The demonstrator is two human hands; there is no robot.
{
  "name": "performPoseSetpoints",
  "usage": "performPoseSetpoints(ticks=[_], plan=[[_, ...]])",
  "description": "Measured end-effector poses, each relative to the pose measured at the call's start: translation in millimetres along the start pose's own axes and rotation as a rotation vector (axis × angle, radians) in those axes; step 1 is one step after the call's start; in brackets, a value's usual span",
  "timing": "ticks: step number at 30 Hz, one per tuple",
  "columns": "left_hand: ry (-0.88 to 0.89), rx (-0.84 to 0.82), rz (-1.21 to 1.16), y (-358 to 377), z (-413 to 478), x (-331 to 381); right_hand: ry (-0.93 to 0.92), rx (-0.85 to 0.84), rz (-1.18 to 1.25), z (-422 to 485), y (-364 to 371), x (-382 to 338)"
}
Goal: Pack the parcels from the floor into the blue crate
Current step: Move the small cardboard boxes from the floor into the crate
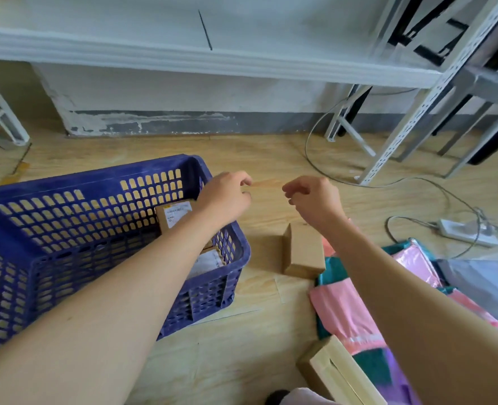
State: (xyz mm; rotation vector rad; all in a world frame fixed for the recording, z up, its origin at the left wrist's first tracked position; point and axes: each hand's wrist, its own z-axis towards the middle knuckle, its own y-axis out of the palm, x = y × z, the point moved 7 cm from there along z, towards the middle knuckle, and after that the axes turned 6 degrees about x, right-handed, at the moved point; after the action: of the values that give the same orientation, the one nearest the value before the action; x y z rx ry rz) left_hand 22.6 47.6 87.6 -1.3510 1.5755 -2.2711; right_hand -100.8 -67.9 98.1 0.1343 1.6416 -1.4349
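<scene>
At the left we see the blue crate (101,229) standing on the wooden floor (271,159), its long axis running from lower left to upper right. Inside it, at the right end, lie two cardboard parcels: a labelled box (173,215) beneath the left forearm, and a second parcel (208,260) against the near wall. The left hand (227,197) hovers above the crate's right rim, fingers curled inward. The right hand (315,200) is raised just beside it, likewise loosely curled. A faint, blurred strip seems to span the two hands; we cannot tell what it is, nor whether either hand pinches it. Below the right wrist, a small brown box (303,251) rests on the floor, long axis pointing away from us. Further right lie pink and teal mailer bags (347,314), with a taped carton (334,375) nearest us.
</scene>
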Motion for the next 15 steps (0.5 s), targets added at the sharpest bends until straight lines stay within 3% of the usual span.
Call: performPoseSetpoints(ticks=[6,10,15], plan=[[0.181,-0.058,0.029,33,-16,52,0.08,0.068,-0.07,-22,-34,55],[0.211,-0.144,0.09,67,-31,63,0.16,0.095,-0.122,-34,-44,92],[0.332,-0.286,0.234,116,-56,73,0.225,0.05,-0.224,-61,-38,138]])
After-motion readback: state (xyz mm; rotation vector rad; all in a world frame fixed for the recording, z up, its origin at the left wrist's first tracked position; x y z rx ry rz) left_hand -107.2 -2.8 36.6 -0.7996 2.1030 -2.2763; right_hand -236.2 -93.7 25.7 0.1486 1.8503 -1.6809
